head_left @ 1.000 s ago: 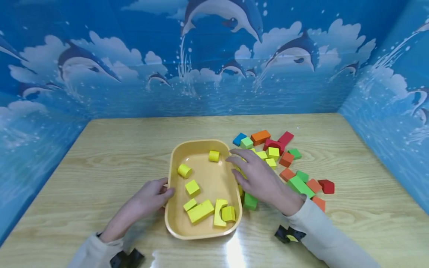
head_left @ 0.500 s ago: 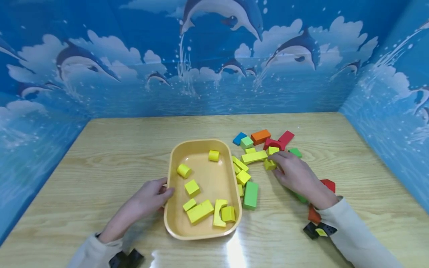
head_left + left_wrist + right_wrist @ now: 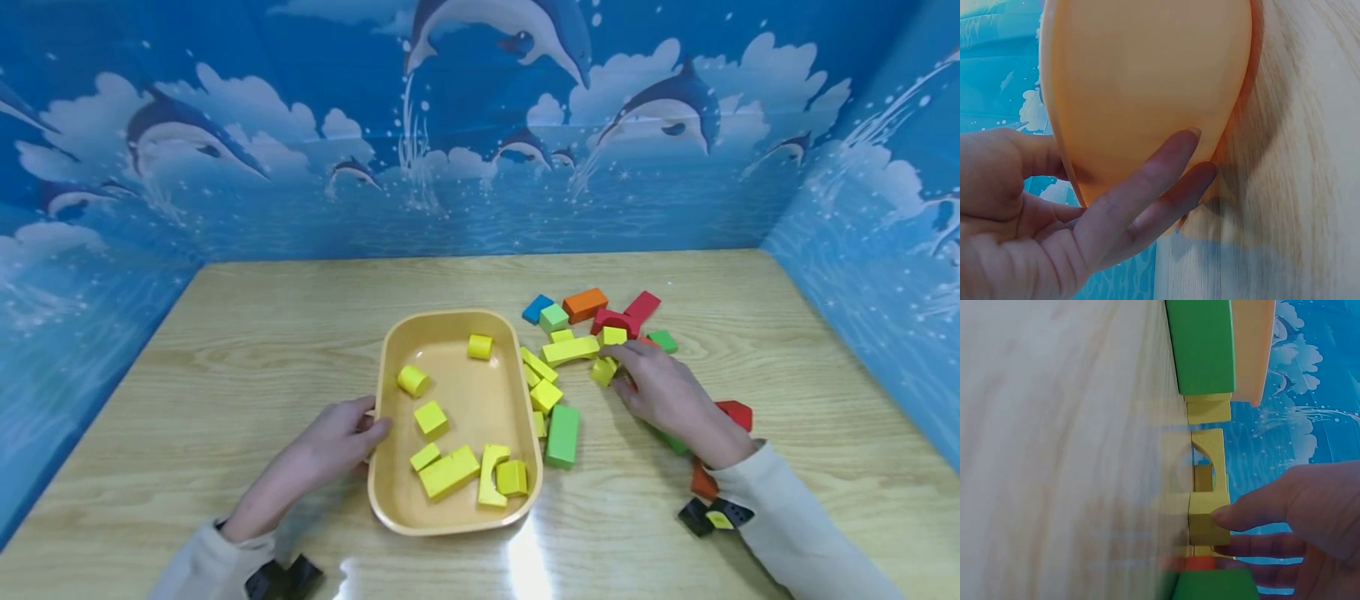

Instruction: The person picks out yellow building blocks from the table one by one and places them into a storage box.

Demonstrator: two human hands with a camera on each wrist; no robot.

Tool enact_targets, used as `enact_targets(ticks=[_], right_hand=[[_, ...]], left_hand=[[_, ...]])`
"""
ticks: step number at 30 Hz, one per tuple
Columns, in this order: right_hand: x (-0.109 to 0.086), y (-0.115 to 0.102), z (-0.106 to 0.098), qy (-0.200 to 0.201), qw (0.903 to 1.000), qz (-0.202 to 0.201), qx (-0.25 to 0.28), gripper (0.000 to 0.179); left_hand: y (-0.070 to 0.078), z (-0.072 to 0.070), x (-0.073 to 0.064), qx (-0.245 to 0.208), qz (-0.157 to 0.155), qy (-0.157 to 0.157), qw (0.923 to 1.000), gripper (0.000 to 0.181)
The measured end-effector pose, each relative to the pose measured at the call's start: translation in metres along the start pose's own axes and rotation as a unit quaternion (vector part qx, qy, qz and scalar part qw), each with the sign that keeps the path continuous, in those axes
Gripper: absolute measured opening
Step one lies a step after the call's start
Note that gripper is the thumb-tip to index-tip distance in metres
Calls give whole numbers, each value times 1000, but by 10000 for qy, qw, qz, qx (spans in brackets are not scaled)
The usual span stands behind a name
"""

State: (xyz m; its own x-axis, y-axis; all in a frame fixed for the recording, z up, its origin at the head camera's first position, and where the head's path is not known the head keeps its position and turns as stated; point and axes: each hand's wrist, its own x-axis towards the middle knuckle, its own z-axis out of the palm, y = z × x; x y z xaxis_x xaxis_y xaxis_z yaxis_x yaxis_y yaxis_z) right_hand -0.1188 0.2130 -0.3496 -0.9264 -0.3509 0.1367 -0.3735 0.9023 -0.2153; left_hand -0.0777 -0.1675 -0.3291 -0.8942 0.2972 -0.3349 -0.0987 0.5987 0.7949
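Observation:
My left hand (image 3: 337,442) grips the left edge of a pale orange plastic tray (image 3: 381,500), its thumb over the rim. In the left wrist view, the fingers (image 3: 1141,187) lie along the tray's outer wall (image 3: 1147,81). Inside the tray are several yellow blocks, among them a cylinder (image 3: 413,381), a long block (image 3: 450,473) and an arch (image 3: 491,477). To the right of the tray, my right hand (image 3: 667,392) pinches a small yellow block (image 3: 603,372) at table level. The right wrist view has the thumb against this yellow block's face (image 3: 1207,526), with other fingers behind.
Yellow blocks, including an arch (image 3: 570,351), and a green block (image 3: 562,436) lie along the tray's right side. Behind them are a blue block (image 3: 537,309), an orange block (image 3: 585,305) and red blocks (image 3: 642,306). The right forearm partly covers more red and green pieces.
My right hand has moved right, from the tray's right rim to the yellow block, and has taken hold of it. The left hand and tray have stayed in place.

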Motion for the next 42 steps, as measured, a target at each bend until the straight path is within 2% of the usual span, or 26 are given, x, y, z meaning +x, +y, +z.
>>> enact_targets(ticks=[8,20,29,35,39,42], right_hand=[[0,-1,5,-31,9999,-87,95,41],[0,-3,3,-116,9996,-119,209,40],[1,-5,3,146,9991,-142,376,41],[3,-14,-1,384,9954,-106,868,39],[5,-26,-6,658,9894,-411,1229,30],[7,-38,-9,875,9821,-908,1395,27]], left_hand=[[0,0,0,-45,60,-4,10000,39],[2,1,-1,-56,-48,59,10000,39],[4,1,2,131,-111,68,9998,39],[3,1,1,86,-75,54,9999,38],[2,1,1,68,-53,43,10000,39],[2,1,0,80,-109,46,9999,39]])
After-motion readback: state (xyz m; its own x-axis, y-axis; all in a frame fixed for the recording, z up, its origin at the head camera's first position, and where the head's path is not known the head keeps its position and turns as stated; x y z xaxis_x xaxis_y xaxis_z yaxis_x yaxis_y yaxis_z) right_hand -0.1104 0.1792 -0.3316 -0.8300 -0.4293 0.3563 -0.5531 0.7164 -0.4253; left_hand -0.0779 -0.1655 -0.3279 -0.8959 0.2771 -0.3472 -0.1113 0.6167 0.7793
